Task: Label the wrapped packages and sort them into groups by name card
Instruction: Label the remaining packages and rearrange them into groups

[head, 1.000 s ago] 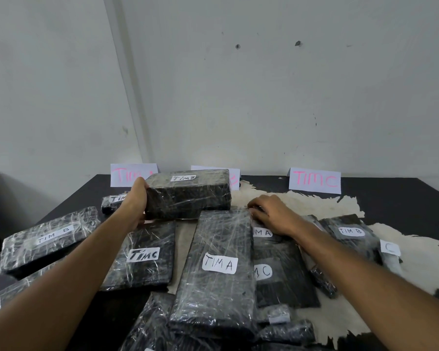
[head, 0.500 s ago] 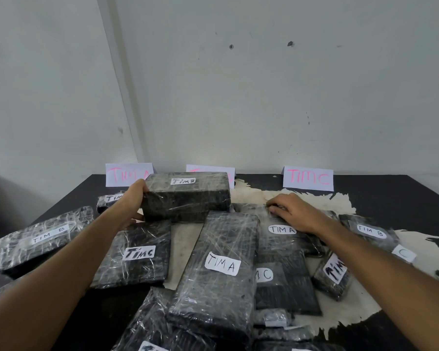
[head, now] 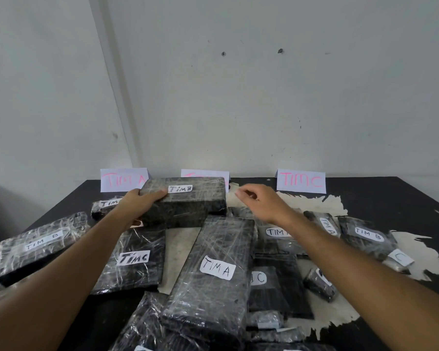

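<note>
TIM B package (head: 185,201) in left hand (head: 137,202), right hand (head: 259,201) loosely curled, empty.

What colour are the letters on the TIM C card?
Pink, on the TIM C card, head view.

Both forearms are bare up to the frame's lower edge, with no sleeve showing. The left hand (head: 137,202) and right hand (head: 260,202) are bare too.

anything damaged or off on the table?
Yes: the table has its black surface peeled away in ragged pale patches, centre to right. Packages lie unsorted in a heap; a TIM A package overlaps its neighbours at a slant.
</note>
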`<state>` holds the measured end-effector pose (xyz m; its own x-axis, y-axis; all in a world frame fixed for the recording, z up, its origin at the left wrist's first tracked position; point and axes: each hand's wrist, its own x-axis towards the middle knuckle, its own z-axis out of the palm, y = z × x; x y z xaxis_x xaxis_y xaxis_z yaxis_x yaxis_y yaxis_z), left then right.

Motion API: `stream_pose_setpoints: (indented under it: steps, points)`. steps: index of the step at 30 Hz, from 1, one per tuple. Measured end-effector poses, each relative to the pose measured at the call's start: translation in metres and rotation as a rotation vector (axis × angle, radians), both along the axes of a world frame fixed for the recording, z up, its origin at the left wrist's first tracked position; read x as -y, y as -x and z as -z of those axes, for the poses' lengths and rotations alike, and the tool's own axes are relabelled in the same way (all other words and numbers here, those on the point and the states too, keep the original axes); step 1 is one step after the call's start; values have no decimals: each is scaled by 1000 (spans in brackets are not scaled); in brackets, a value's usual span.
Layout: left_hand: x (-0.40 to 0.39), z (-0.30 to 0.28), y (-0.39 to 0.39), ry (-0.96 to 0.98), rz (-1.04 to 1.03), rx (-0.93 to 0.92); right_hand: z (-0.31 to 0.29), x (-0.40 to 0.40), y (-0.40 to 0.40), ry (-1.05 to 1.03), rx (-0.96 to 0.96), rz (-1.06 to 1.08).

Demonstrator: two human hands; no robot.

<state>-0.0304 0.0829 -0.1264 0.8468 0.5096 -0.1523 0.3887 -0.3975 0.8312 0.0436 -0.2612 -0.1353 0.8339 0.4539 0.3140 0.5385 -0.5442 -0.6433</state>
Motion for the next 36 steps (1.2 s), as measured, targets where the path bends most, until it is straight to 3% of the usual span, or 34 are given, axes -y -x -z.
stream_pose_setpoints:
  steps: [5,15,23,36]
  points:
    - [0,-5,6,-53,47,-40,-13,-39,1,-24,-169,-41]
    - [-9,-5,4,-115,97,-83,3,-23,-34,13,-124,185]
    - [-20,-2,-12,-66,138,-44,12,-53,-86,-41,-192,250]
    - [-19,7,-32,73,166,68,18,-96,-132,63,-205,305]
